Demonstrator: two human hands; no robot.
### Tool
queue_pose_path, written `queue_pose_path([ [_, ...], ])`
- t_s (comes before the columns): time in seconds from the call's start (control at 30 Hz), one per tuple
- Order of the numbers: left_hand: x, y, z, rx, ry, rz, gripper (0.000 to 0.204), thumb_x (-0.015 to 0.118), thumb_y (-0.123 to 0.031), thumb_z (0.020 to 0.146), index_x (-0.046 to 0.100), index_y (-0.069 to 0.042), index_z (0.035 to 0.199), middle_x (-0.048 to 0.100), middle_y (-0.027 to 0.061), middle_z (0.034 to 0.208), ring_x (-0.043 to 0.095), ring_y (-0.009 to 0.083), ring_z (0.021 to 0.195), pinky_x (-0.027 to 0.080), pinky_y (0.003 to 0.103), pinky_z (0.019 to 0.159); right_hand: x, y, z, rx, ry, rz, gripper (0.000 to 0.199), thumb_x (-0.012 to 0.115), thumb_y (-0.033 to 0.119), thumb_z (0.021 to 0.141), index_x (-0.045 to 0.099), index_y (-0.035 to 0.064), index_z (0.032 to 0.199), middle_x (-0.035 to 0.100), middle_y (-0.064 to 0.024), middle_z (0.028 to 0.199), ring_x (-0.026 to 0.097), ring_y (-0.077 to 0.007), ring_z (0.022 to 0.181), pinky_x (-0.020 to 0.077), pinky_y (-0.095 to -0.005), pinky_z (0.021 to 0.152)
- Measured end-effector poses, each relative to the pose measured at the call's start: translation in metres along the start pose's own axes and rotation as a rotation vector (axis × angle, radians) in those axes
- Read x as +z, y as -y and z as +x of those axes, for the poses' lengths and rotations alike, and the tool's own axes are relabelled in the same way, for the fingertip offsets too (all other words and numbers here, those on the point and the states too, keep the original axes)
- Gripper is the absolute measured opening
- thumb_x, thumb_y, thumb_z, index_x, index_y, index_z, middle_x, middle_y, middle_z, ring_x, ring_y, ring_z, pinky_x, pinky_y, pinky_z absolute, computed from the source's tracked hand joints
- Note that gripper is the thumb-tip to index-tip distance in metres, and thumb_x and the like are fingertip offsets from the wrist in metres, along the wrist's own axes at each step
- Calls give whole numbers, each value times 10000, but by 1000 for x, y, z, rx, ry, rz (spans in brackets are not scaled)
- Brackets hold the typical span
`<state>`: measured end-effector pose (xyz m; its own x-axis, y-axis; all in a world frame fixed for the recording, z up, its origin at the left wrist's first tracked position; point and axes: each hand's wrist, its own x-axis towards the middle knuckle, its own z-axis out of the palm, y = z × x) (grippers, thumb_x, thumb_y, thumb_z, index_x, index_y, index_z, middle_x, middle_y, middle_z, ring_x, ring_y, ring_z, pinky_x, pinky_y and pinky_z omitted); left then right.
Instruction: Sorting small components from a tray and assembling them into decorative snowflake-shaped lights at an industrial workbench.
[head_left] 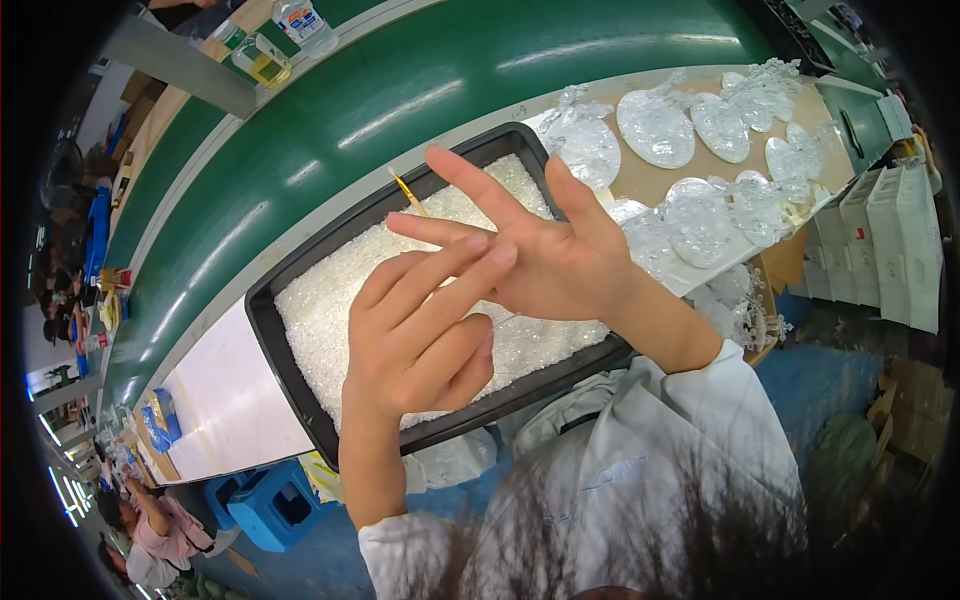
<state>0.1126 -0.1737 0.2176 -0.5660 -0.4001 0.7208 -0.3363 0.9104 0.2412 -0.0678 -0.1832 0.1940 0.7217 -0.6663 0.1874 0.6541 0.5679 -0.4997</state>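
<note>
My right hand (570,265) is held palm up with its fingers spread, above a black tray (525,140). Reaching across to it, my left hand (415,335) rests its fingertips against the right palm and the base of the fingers; some left fingers are bent, others stretched. I see no object in either hand. Below them, the tray is filled with small clear glittering beads (335,300). A thin yellow-handled brush or stick (407,193) leans at its far edge, partly hidden behind my right fingers.
Clear oval pieces (655,128) with crumpled edges lie on a brown board to the right. Stacked white bins (895,235) stand farther right. A green surface (390,100) runs behind the tray, with bottles (262,60) beyond it. A blue stool (275,505) and another person (170,535) are at lower left.
</note>
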Motion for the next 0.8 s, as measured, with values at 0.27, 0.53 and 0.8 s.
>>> queue_pose_path([
  [0.27, 0, 0, -6, -8, -4, -67, 142, 677, -33, 554, 585, -34, 662, 643, 81, 759, 655, 246, 720, 497, 340, 592, -4, 0, 1, -9, 6, 32, 868, 100, 804, 908, -93, 295, 1584, 39, -188, 1648, 150, -370, 1501, 112, -517, 1192],
  [0.53, 8, -12, -3, 27, 24, -85, 177, 688, -27, 554, 621, -11, 717, 705, 146, 1044, 649, 249, 758, 501, 334, 587, -11, -5, 0, -32, 80, 100, 1267, 119, 1052, 590, -124, 296, 1576, -39, -127, 1660, -4, -353, 1521, 57, -528, 1199],
  [0.8, 16, -24, -5, 51, 118, 71, 92, 694, 28, 666, 622, -8, 711, 686, 119, 1180, 623, 243, 738, 535, 347, 623, -12, -11, 0, 35, 51, -19, 1336, 95, 1076, 532, -122, 276, 1580, -25, -108, 1665, -7, -341, 1521, 1, -517, 1192],
])
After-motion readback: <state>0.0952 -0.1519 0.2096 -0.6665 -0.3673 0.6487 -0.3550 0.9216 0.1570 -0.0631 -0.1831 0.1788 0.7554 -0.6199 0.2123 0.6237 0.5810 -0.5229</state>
